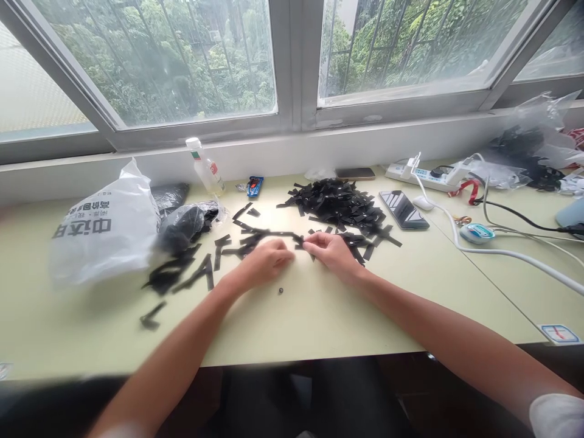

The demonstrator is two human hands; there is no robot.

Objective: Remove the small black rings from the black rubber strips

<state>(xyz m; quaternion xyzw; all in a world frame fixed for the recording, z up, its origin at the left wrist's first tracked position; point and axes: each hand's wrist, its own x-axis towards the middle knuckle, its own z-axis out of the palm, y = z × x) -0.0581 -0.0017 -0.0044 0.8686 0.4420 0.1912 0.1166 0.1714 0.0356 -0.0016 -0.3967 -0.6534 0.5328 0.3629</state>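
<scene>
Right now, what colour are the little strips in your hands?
Black: the strips show best in the head view.

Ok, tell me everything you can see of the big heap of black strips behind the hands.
The heap of black strips lies on the pale green table, just beyond the right hand and left of a dark phone. It is a loose, low mound of many short, flat, narrow pieces that look like fabric or tape, crossing at all angles. Stray strips spill from its near edge toward the hands. Neither hand rests on the mound itself; finer detail is too small to tell.
</scene>
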